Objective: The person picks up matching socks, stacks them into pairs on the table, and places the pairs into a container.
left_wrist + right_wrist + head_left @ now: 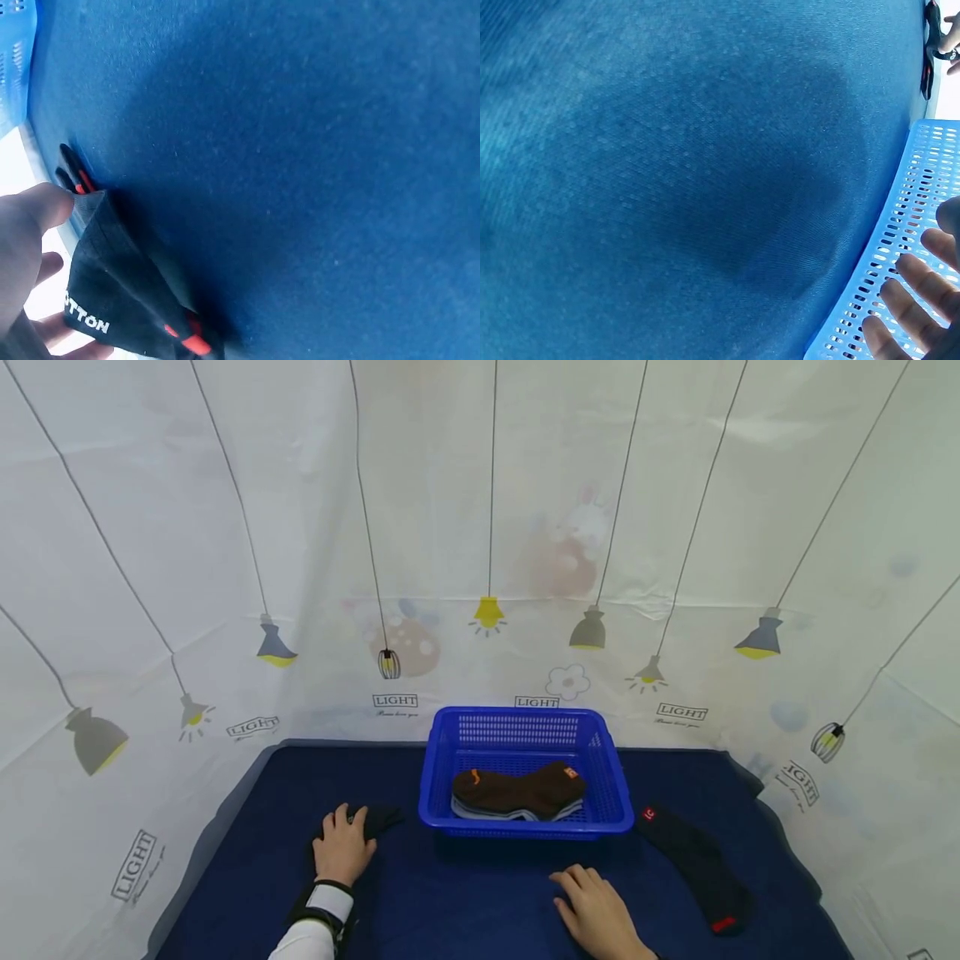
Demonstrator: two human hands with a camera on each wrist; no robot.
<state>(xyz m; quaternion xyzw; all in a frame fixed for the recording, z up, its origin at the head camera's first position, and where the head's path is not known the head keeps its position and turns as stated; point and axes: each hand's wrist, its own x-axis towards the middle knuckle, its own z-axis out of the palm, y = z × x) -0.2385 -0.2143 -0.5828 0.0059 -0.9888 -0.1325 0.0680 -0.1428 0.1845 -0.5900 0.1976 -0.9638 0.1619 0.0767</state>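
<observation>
My left hand [343, 850] pinches a black sock [386, 819] on the left of the table. Up close in the left wrist view, the sock [124, 274] shows white lettering and red patches, with the thumb on one side and fingers on the other. Part of it is hidden under the hand in the head view. My right hand [596, 910] is held in front of the basket, fingers spread and relaxed, holding nothing. Another black sock [697, 864] with red marks at both ends lies to the right of that hand.
A blue plastic basket [525, 831] stands at the table's back middle. Inside it, brown socks [517, 792] with orange marks lie on top of light-coloured ones [487, 812]. The dark blue tablecloth [465, 910] meets a white curtain [450, 485] printed with lamps.
</observation>
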